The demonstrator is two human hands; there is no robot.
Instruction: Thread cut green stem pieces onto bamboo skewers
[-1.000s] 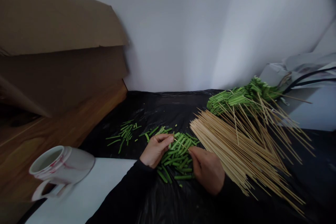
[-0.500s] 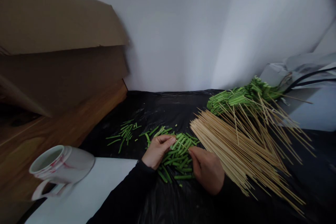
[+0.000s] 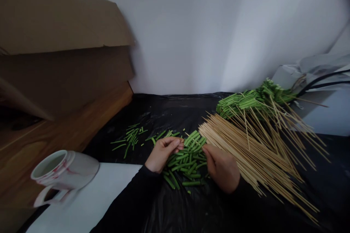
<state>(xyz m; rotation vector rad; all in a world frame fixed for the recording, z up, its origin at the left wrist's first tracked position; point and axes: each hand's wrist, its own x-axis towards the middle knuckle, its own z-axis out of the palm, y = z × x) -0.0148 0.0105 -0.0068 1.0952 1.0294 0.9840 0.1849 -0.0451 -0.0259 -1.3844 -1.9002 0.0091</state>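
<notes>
Between my two hands a row of cut green bean pieces [image 3: 195,139] lies side by side, apparently threaded on a bamboo skewer mostly hidden by them. My left hand [image 3: 164,151] is closed in a pinch at the left end of this row. At its right end my right hand [image 3: 222,167] pinches with thumb and forefinger, the other fingers curled. Directly below the hands is a loose pile of green bean pieces [image 3: 188,165]. To the right of my right hand lies a big fan of bare bamboo skewers [image 3: 254,145].
Filled skewers of green beans [image 3: 246,100] are heaped at the back right, near a white box [image 3: 322,111]. A few bean pieces [image 3: 132,136] lie leftward on black plastic sheeting [image 3: 169,111]. A mug [image 3: 73,171] tips over a white surface [image 3: 115,180]. A cardboard box [image 3: 65,18] stands back left.
My right hand has moved a little right and up, and the row of bean pieces has shifted the same way. My left hand has barely moved.
</notes>
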